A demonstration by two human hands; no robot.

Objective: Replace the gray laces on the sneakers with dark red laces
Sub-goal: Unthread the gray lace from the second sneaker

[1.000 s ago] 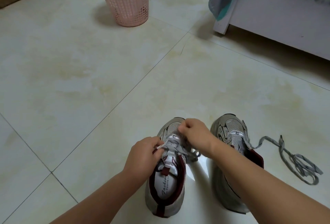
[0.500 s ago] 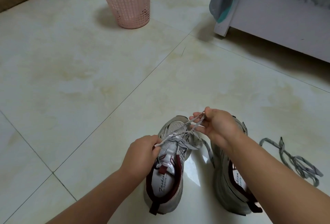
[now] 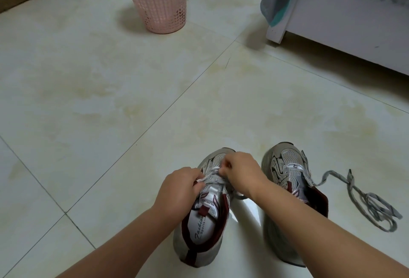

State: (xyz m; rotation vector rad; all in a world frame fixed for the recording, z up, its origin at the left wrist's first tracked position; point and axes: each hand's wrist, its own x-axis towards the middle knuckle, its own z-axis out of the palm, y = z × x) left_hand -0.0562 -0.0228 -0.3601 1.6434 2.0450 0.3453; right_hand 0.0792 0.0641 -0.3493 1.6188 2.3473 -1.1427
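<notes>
While the left sneaker (image 3: pixel 203 209) stands on the tiled floor (image 3: pixel 132 100) with its heel toward the person, the left hand (image 3: pixel 179 187) pinches one strand of its gray lace (image 3: pixel 210 172) at the eyelets and the right hand (image 3: pixel 240 172) pinches the lace at the upper rows, each grip clenched on lace, probably so one hand steadies the shoe as the other works a crossing loose. The right sneaker (image 3: pixel 290 180) sits just beside it, already unlaced, its removed gray lace (image 3: pixel 367 200) heaped on the floor at its right side; no dark red lace is in view.
</notes>
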